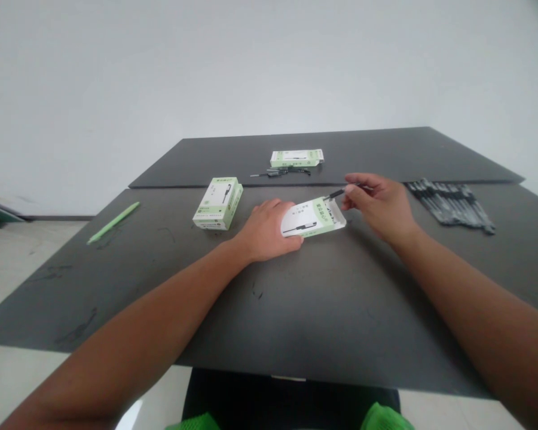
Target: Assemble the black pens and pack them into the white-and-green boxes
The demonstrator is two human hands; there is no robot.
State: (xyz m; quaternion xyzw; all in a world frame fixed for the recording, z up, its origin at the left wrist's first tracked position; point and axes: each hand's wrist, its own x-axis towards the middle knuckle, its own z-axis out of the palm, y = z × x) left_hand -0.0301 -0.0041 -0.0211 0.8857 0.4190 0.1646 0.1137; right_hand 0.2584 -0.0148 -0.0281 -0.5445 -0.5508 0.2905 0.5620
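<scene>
My left hand (271, 232) is wrapped around a white and green pen box (309, 218) just above the dark table. The open end of this box points to the right, with its flap out. Between the thumb and fingers of my right hand (379, 206) is a black pen (336, 194), its tip at the box's open end. Whether the tip is inside the box I cannot tell. To the right of that hand lies a row of several clear pens with black parts (452, 204).
Left of my hands stands a stack of pen boxes (217, 203). Farther back lies another box (296, 158), with a few loose black pens (282, 172) before it. A light green pen (113, 223) lies at the far left. A seam crosses the table (296, 322).
</scene>
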